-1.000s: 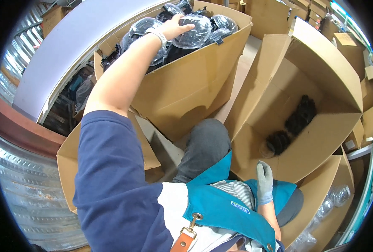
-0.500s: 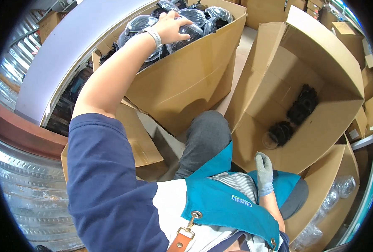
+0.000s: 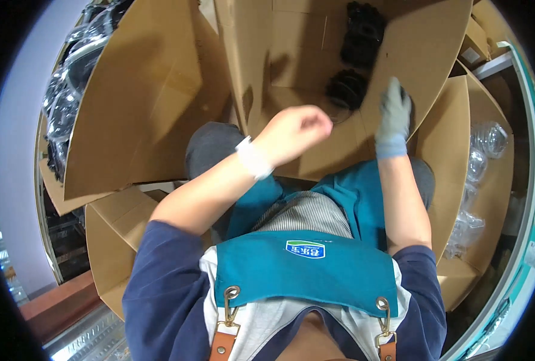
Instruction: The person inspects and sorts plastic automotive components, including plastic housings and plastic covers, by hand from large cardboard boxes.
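Observation:
My left hand [image 3: 300, 132], bare with a white band at the wrist, hovers over the near edge of a large open cardboard box [image 3: 297, 27]. Its fingers are curled in and blurred; anything inside them is hidden. On the right, my right hand [image 3: 394, 111] wears a grey glove with a blue cuff. Its fingers stretch away from me, close to the box's right wall, and nothing shows in them. Deeper in that box lie a black ribbed bundle [image 3: 362, 36] and a smaller black piece [image 3: 347, 90], with a clear round rim [image 3: 339, 114] beside it.
To the left stands a tall carton [image 3: 136, 96] filled with clear-wrapped black items [image 3: 68, 90]. An open carton [image 3: 114, 234] sits below it. At my right, another carton [image 3: 445, 162] holds clear plastic pieces [image 3: 478, 162], beside a curved pale green edge [image 3: 526, 222].
My left hand has left the clear-wrapped items and come right, over the big box. My right hand has reached forward from my lap. The view has turned toward the right.

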### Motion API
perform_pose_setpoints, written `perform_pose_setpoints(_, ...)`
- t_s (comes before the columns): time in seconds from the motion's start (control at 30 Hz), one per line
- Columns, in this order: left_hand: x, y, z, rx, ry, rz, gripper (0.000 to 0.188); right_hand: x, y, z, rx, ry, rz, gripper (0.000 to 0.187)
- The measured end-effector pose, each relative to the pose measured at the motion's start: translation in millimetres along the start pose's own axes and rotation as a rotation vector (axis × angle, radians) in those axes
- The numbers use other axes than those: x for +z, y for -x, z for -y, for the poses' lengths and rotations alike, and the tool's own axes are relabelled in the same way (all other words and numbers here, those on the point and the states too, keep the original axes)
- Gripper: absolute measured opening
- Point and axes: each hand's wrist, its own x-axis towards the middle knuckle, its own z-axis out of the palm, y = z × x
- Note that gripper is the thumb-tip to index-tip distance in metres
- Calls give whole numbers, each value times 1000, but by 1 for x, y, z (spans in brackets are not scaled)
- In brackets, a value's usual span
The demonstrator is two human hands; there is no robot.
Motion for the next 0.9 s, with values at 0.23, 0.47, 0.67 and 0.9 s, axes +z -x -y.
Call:
perform_pose_setpoints(0.23,35,-188,198,-639,374,-814,26,25,-45,-174,291,1178,-20,82)
perform_pose_setpoints(0.47,28,-275,268,-587,-358,-344,53,24,-43,-262,322,1576,174,76)
perform_pose_setpoints(0.67,45,-350,292,-529,-479,-8,74,28,-61,-299,335,1570,247,77)
perform_pose_setpoints(0.9,64,-333,294,-513,-351,-213,75,24,-52,-289,213,1664,333,80)
